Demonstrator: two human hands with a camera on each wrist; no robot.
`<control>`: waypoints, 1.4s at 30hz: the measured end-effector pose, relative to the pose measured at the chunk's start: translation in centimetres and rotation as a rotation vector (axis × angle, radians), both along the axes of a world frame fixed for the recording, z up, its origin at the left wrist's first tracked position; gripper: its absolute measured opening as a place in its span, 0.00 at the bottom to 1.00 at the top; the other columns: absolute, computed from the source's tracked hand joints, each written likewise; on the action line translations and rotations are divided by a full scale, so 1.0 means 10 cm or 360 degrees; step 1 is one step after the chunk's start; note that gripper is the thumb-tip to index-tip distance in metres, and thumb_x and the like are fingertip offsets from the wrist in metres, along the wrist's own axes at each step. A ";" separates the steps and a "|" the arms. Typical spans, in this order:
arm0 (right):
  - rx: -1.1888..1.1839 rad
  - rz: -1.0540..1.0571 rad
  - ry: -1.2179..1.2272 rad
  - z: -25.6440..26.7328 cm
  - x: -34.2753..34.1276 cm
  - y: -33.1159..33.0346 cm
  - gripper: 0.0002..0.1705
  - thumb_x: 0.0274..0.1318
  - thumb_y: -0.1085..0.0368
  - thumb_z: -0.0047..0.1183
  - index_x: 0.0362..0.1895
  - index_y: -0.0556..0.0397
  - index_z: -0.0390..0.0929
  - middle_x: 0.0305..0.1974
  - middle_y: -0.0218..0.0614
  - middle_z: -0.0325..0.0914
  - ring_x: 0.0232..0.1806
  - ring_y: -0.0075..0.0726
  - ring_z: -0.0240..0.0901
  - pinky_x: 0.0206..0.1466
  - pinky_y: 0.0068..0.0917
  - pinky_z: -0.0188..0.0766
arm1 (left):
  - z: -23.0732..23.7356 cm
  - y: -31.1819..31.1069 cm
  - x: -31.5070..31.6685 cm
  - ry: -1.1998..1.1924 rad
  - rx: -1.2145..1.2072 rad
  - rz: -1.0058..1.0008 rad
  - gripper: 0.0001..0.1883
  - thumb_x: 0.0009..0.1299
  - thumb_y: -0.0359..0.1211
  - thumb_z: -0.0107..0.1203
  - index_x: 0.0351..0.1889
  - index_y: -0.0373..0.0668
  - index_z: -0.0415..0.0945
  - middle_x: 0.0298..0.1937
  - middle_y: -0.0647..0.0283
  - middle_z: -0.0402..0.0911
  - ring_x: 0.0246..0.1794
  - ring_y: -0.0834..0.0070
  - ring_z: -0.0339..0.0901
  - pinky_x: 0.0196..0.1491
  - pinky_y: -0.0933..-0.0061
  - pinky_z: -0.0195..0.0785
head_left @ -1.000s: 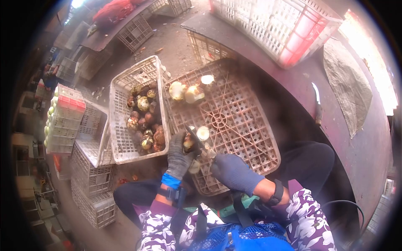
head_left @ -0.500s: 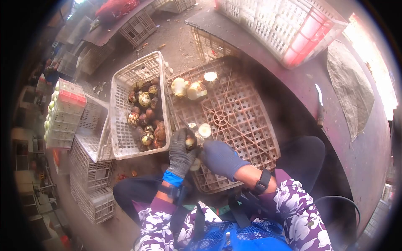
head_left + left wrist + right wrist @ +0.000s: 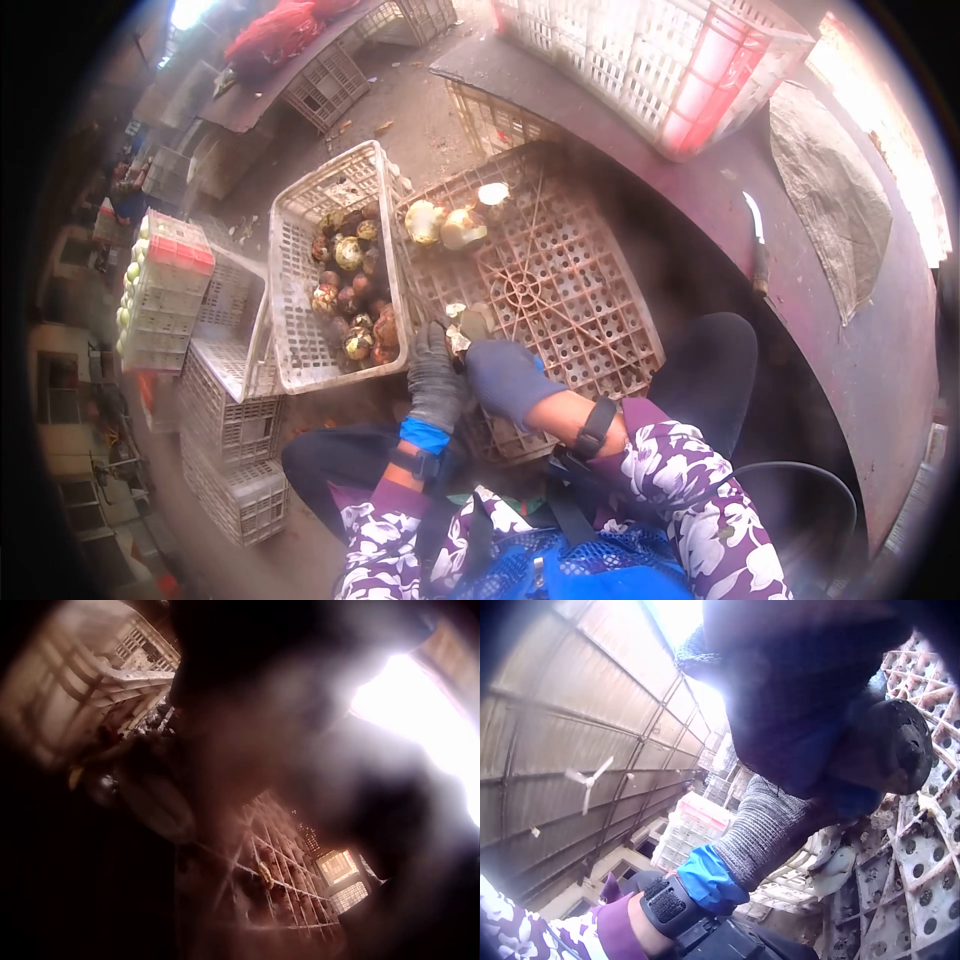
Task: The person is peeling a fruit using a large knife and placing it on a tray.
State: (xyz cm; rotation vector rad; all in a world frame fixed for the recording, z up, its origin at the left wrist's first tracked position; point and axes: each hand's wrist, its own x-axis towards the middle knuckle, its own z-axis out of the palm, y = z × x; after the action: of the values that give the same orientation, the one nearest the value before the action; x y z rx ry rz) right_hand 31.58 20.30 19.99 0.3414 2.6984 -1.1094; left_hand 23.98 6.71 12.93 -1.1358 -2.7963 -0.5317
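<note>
In the head view my left hand (image 3: 436,375), in a grey knit glove, holds a roundish vegetable (image 3: 458,342) with dark skin and pale cut flesh. My right hand (image 3: 507,380), in a blue-grey glove, is close against it and covers part of the vegetable. From the right fist, in the right wrist view, sticks out the dark round butt of a knife handle (image 3: 909,746); the blade is hidden. Both hands work over an upturned pinkish plastic crate (image 3: 585,300). Two pale trimmed vegetables (image 3: 424,222) and a white piece (image 3: 493,193) lie on its far end.
A white crate (image 3: 300,350) of brown and yellow-green vegetables (image 3: 348,254) stands left of the upturned crate. More crates (image 3: 235,420) are stacked further left. On the table (image 3: 690,210) at right are another knife (image 3: 757,245), a cloth (image 3: 830,200) and a large crate (image 3: 640,70).
My right hand has moved left, up against the left hand. The dark blade seen a second ago is now hidden. My left hand stays in about the same place with the vegetable.
</note>
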 end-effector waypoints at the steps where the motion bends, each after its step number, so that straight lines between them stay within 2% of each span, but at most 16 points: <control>1: -0.0025 -0.0005 -0.0015 0.02 -0.01 0.01 0.09 0.47 0.68 0.52 0.34 0.58 0.81 0.36 0.53 0.80 0.41 0.53 0.79 0.46 0.41 0.75 | 0.01 0.01 0.00 0.0004 0.0052 0.0000 0.33 0.55 0.32 0.60 0.59 0.32 0.62 0.58 0.42 0.65 0.59 0.45 0.65 0.60 0.56 0.61; 8: -0.0124 -0.0099 -0.0123 0.01 0.00 0.08 0.13 0.50 0.65 0.51 0.35 0.60 0.81 0.37 0.55 0.79 0.42 0.56 0.78 0.47 0.44 0.74 | 0.25 0.05 -0.12 -0.0411 0.0514 -0.0018 0.30 0.53 0.37 0.67 0.51 0.37 0.66 0.42 0.49 0.76 0.46 0.57 0.75 0.50 0.64 0.69; 9: -0.0155 -0.0128 -0.0130 -0.01 -0.01 0.09 0.14 0.51 0.63 0.51 0.36 0.60 0.81 0.37 0.55 0.79 0.42 0.56 0.78 0.47 0.44 0.74 | 0.22 0.01 -0.16 -0.0559 0.0536 0.0000 0.35 0.49 0.37 0.71 0.53 0.37 0.66 0.44 0.52 0.75 0.47 0.64 0.74 0.51 0.67 0.69; 13: -0.0225 -0.0211 -0.0016 -0.12 0.03 0.12 0.19 0.54 0.57 0.49 0.36 0.61 0.81 0.38 0.58 0.79 0.42 0.59 0.77 0.47 0.46 0.73 | 0.34 -0.12 -0.21 -0.0774 0.0654 -0.0027 0.41 0.43 0.31 0.74 0.57 0.39 0.65 0.49 0.58 0.73 0.50 0.70 0.73 0.54 0.70 0.69; 16: -0.0265 -0.0173 -0.0045 -0.19 0.02 0.16 0.21 0.55 0.54 0.49 0.37 0.61 0.81 0.37 0.59 0.78 0.42 0.60 0.77 0.46 0.47 0.73 | 0.64 -0.16 -0.19 -0.0965 0.0958 -0.0072 0.43 0.44 0.35 0.73 0.60 0.39 0.64 0.54 0.59 0.72 0.53 0.67 0.72 0.57 0.68 0.67; 17: -0.0303 -0.0208 -0.0100 -0.18 0.02 0.19 0.23 0.55 0.52 0.51 0.35 0.62 0.80 0.34 0.57 0.79 0.40 0.59 0.77 0.45 0.45 0.73 | 0.68 -0.21 -0.26 -0.1252 0.1050 -0.0078 0.43 0.46 0.37 0.71 0.62 0.40 0.63 0.55 0.59 0.71 0.54 0.68 0.71 0.57 0.69 0.68; 20: -0.0866 -0.0524 -0.0126 -0.12 0.08 0.18 0.21 0.55 0.54 0.52 0.35 0.62 0.80 0.29 0.54 0.79 0.32 0.50 0.80 0.37 0.40 0.75 | 0.69 -0.31 -0.42 -0.1424 0.1273 -0.0062 0.41 0.49 0.38 0.69 0.62 0.41 0.64 0.56 0.58 0.71 0.54 0.69 0.72 0.57 0.66 0.69; 21: -0.1172 -0.0631 -0.0172 -0.07 0.10 0.18 0.16 0.56 0.59 0.51 0.38 0.60 0.79 0.22 0.43 0.76 0.21 0.33 0.75 0.26 0.31 0.72 | 0.74 -0.34 -0.39 -0.1733 0.1590 -0.0005 0.38 0.52 0.38 0.66 0.62 0.39 0.63 0.57 0.57 0.70 0.56 0.67 0.71 0.58 0.63 0.69; 24: -0.1748 -0.0663 -0.0036 0.06 0.15 0.18 0.13 0.58 0.63 0.49 0.42 0.58 0.77 0.20 0.32 0.71 0.17 0.21 0.68 0.18 0.24 0.65 | 0.71 -0.39 -0.51 -0.1940 0.1955 -0.0080 0.37 0.56 0.33 0.62 0.64 0.37 0.61 0.55 0.56 0.71 0.54 0.65 0.72 0.57 0.65 0.69; 25: -0.1808 -0.0639 0.0036 0.26 0.18 0.19 0.12 0.60 0.64 0.49 0.43 0.58 0.75 0.19 0.26 0.68 0.16 0.19 0.63 0.17 0.21 0.62 | 0.72 -0.41 -0.52 -0.1962 0.1991 -0.0063 0.37 0.56 0.33 0.62 0.64 0.36 0.60 0.55 0.55 0.71 0.55 0.65 0.72 0.57 0.65 0.69; 30: -0.1837 -0.0417 -0.0027 0.59 0.31 0.16 0.14 0.62 0.62 0.50 0.48 0.56 0.74 0.19 0.26 0.68 0.17 0.17 0.63 0.19 0.18 0.60 | 0.80 -0.38 -0.50 -0.2059 0.2052 -0.0101 0.36 0.57 0.34 0.61 0.63 0.35 0.61 0.54 0.56 0.72 0.53 0.66 0.73 0.56 0.66 0.70; 33: -0.1735 -0.0339 -0.0156 0.54 0.30 0.12 0.15 0.62 0.64 0.49 0.49 0.56 0.74 0.19 0.27 0.68 0.17 0.17 0.63 0.20 0.18 0.61 | 0.76 -0.38 -0.48 -0.2100 0.1843 -0.0111 0.34 0.58 0.36 0.62 0.62 0.35 0.63 0.53 0.58 0.73 0.50 0.67 0.74 0.53 0.68 0.71; 36: -0.1813 -0.0410 -0.0174 0.58 0.32 0.15 0.11 0.60 0.61 0.51 0.40 0.57 0.74 0.21 0.26 0.68 0.17 0.17 0.63 0.18 0.16 0.59 | 0.61 -0.39 -0.49 -0.2182 0.1838 -0.0196 0.33 0.60 0.38 0.60 0.63 0.37 0.64 0.55 0.56 0.73 0.54 0.66 0.72 0.56 0.65 0.68; 39: -0.1984 -0.0465 -0.0068 0.49 0.35 0.12 0.11 0.61 0.61 0.50 0.40 0.57 0.73 0.20 0.26 0.68 0.17 0.17 0.63 0.18 0.17 0.60 | 0.41 -0.35 -0.42 -0.2368 0.2028 -0.0022 0.31 0.61 0.36 0.59 0.62 0.38 0.64 0.54 0.58 0.73 0.52 0.68 0.73 0.54 0.67 0.69; 40: -0.1869 -0.0449 -0.0001 0.43 0.36 0.08 0.11 0.61 0.61 0.50 0.40 0.56 0.73 0.20 0.26 0.68 0.17 0.18 0.63 0.18 0.18 0.61 | 0.42 -0.28 -0.36 -0.2313 0.2057 0.0027 0.28 0.62 0.34 0.58 0.61 0.38 0.65 0.53 0.58 0.74 0.51 0.69 0.73 0.53 0.68 0.69; 42: -0.1957 -0.0546 0.0057 0.31 0.36 0.03 0.12 0.62 0.62 0.50 0.45 0.55 0.74 0.22 0.27 0.70 0.17 0.19 0.64 0.19 0.20 0.62 | 0.40 -0.15 -0.27 -0.2507 0.2406 -0.0070 0.26 0.63 0.32 0.60 0.58 0.36 0.67 0.52 0.59 0.75 0.51 0.67 0.73 0.56 0.66 0.66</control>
State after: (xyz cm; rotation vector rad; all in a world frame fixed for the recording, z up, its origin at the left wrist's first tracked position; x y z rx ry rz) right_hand 35.16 20.59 23.14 0.5236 1.5062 -2.5362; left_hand 21.24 5.24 16.93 -0.2139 -1.3546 -3.5854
